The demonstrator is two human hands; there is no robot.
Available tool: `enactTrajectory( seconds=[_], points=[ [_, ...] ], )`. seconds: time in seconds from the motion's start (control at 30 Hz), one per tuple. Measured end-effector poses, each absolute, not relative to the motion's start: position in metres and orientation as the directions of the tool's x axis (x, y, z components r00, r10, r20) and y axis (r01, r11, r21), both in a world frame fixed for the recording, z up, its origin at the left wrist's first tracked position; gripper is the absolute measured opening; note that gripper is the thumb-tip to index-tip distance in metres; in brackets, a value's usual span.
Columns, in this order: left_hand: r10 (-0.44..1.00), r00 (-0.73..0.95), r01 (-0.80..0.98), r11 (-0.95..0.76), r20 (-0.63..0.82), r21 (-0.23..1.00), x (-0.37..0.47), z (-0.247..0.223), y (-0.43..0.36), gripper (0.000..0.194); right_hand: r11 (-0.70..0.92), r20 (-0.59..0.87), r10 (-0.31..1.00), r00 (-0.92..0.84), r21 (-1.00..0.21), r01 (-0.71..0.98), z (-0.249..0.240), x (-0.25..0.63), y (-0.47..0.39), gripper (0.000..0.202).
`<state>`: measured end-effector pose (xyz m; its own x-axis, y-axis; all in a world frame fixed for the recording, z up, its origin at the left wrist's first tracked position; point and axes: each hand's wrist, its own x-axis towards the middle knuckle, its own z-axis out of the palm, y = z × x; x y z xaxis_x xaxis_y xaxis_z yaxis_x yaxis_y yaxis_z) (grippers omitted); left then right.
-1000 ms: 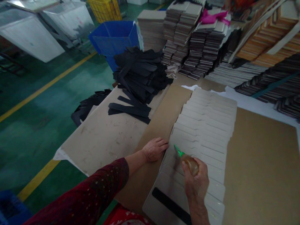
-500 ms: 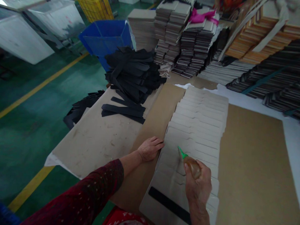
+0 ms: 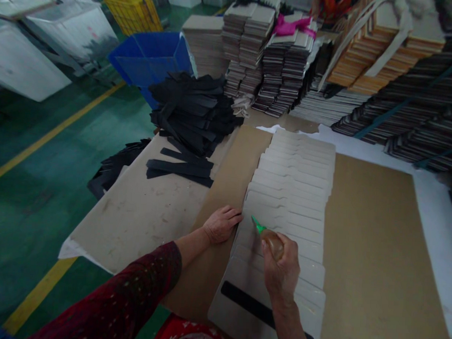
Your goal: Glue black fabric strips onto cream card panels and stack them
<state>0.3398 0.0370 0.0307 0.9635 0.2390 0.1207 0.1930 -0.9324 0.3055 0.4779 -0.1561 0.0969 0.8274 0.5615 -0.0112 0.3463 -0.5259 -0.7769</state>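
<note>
Head camera view, and what catches my eye first is the right hand (image 3: 282, 264), its fingers wrapped around a rounded, amber-brown squeeze bottle (image 3: 272, 244). The bottle's slim green nozzle (image 3: 258, 225) points away from the palm, over the row of overlapping pale grey cards (image 3: 291, 177) with rounded corners; I can't tell whether its tip touches them. The left hand (image 3: 222, 224) grasps nothing that I can see: it lies palm down, fingers extended, on the flat brown board (image 3: 376, 246), fingertips at the left edge of the cards.

Closest to the person's body, one long black strip (image 3: 248, 303) lies slantwise on the nearest card, partly hidden by the right forearm. The cards run in a stepped column away from the person, with brown board showing on both sides.

Farther left, a few loose, flat black strips (image 3: 179, 168) lie on the beige table covering (image 3: 134, 220), just in front of a tangled heap of black pieces (image 3: 193, 110). Behind the heap stands a blue plastic bin (image 3: 152, 56), with a yellow basket (image 3: 133, 13) beyond it. Across the far side rise tall stacks of boards, one topped by a bright pink cloth (image 3: 294, 26); to its right, an orange-edged bundle (image 3: 388, 51) is bound with pale straps.
</note>
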Motion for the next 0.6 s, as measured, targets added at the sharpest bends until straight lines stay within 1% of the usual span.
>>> enactTrajectory(
  seconds=[0.07,0.17,0.27,0.37,0.43,0.5,0.6],
  points=[
    [0.242,0.963,0.196,-0.932,0.122,0.304,0.340,0.031,0.037,0.036,-0.511,-0.005,0.582,0.813,-0.780,0.361,0.098,0.475,-0.154,0.043],
    [0.237,0.964,0.190,-0.931,0.121,0.311,0.340,0.031,0.037,0.035,-0.566,0.003,0.521,0.854,-0.748,0.348,0.098,0.483,-0.164,0.048],
    [0.238,0.964,0.190,-0.928,0.119,0.320,0.341,0.032,0.037,0.035,-0.618,0.065,0.458,0.887,-0.694,0.370,0.098,0.497,-0.178,0.056],
    [0.242,0.963,0.194,-0.927,0.116,0.322,0.341,0.034,0.036,0.035,-0.630,0.119,0.461,0.880,-0.654,0.419,0.100,0.501,-0.180,0.060],
    [0.246,0.963,0.198,-0.926,0.115,0.321,0.341,0.034,0.036,0.034,-0.625,0.095,0.480,0.872,-0.660,0.417,0.102,0.497,-0.175,0.058],
    [0.253,0.960,0.205,-0.925,0.117,0.320,0.342,0.035,0.036,0.034,-0.620,0.037,0.491,0.870,-0.687,0.379,0.104,0.493,-0.172,0.055],
    [0.259,0.958,0.208,-0.922,0.121,0.326,0.342,0.034,0.036,0.036,-0.632,-0.022,0.436,0.900,-0.719,0.289,0.102,0.496,-0.175,0.056]
  ],
)
